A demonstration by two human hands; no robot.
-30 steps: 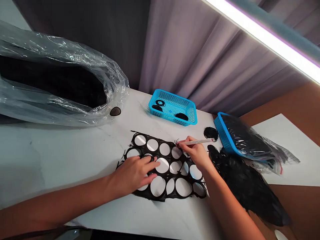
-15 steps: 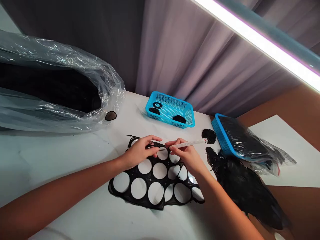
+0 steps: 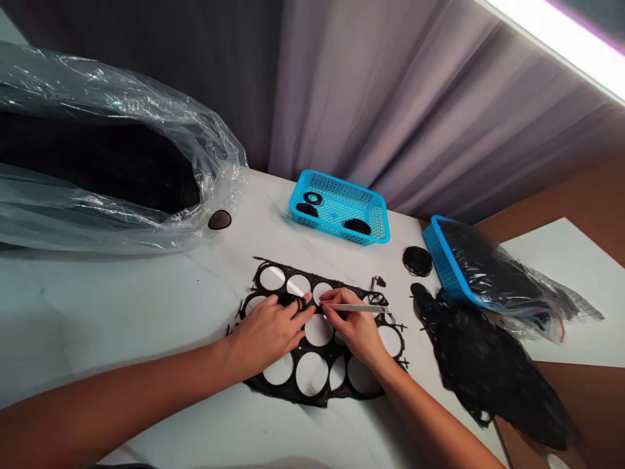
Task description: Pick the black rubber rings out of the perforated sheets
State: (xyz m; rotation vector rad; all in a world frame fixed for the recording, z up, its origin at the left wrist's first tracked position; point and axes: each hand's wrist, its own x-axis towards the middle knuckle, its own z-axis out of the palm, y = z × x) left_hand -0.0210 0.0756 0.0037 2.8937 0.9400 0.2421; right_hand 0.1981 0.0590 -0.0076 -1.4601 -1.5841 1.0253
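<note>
Pale purple curtain [image 3: 336, 85] hangs in soft vertical folds behind a smooth white table [image 3: 166, 306], and a bright tube light [image 3: 571, 52] cuts across the upper right in the head view. Toward the table's far left corner sprawls a crinkled, glossy clear plastic bag [image 3: 146, 91] with dark contents, and a small dark oval disc [image 3: 219, 220] lies at its end. Near the far edge stands a blue basket [image 3: 388, 225] of perforated plastic, holding a few flat black rounds. At the far right corner a second blue basket [image 3: 454, 264] carries a clear bag packed with something black. Just beside it lies a round black coil [image 3: 417, 260], and a glossy, ragged black heap [image 3: 488, 365] spills over the right edge.

Around the middle of the table, toward the near edge, lies a thin, flexible-looking black sheet [image 3: 295, 374], punched with rows of round holes, its border frayed into strands. The left hand [image 3: 273, 329] rests palm down on it, fingers bent and loosely spread, black loops by the fingertips. Opposite, the right hand [image 3: 355, 326] pinches a slim pale stick [image 3: 359, 307] pen-fashion between thumb and fingers, one end near the left fingertips.
</note>
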